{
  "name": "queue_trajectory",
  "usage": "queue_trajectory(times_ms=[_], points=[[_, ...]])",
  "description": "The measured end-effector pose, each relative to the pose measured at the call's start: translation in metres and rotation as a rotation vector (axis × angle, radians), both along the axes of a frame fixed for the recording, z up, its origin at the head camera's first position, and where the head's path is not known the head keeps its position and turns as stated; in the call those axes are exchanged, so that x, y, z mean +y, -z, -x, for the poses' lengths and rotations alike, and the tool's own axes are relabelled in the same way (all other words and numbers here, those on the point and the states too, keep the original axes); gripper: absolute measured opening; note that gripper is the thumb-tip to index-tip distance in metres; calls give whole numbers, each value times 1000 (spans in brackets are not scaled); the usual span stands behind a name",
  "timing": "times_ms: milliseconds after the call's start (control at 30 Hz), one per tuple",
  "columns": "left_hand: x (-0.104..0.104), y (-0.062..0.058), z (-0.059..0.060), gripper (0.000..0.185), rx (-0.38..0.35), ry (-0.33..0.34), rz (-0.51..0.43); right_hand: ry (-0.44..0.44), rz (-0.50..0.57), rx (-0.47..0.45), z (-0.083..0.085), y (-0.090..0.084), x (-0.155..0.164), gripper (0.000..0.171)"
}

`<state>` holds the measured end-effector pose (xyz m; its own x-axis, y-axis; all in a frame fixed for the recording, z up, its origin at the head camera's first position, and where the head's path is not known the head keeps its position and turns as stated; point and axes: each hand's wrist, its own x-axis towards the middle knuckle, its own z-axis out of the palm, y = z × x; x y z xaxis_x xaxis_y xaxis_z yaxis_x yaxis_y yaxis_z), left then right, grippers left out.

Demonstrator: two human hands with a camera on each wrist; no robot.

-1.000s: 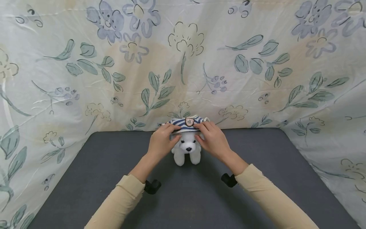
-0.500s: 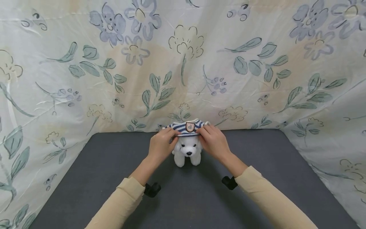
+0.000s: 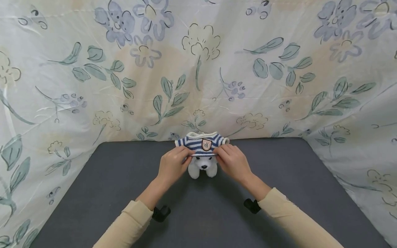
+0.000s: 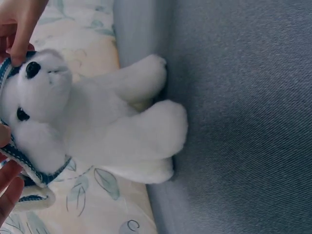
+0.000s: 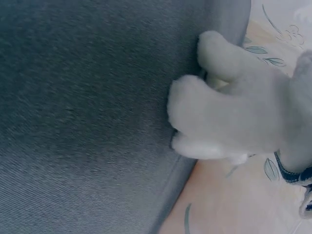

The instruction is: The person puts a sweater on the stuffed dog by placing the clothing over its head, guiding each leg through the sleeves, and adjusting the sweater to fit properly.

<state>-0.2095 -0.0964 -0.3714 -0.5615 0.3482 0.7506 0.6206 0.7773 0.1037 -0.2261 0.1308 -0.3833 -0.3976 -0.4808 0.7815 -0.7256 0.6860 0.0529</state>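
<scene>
**Striped shirt held over the toy dog's head**

I held the small striped shirt (image 3: 202, 143) by its lower hem, my left hand (image 3: 172, 164) pinching the left side and my right hand (image 3: 233, 162) pinching the right, fingers curled over the cloth edge. The shirt sat spread crosswise between my two hands, its long axis running left to right, badge facing me. It lay directly on top of the white plush dog (image 3: 203, 166), which stood on the far middle of the grey desk (image 3: 93, 193), close to the flowered cloth backdrop (image 3: 198, 69). The dog faced me, its body upright, so the shirt's opening was straight above its head and the way on was downward. Both hands were equally near, one at each side of the head. In the left wrist view the hem (image 4: 34, 170) crossed the dog's brow, above its eyes.
</scene>
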Motion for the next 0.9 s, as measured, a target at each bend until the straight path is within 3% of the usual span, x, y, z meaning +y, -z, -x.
queue_trajectory(times_ms=[600,900], points=[[-2,21,-15,12,-27,47,55,-46,-54,-33,-14,24,6,20],[-1,32,-15,12,2,66,68,-50,-110,-69,-16,34,11,15]])
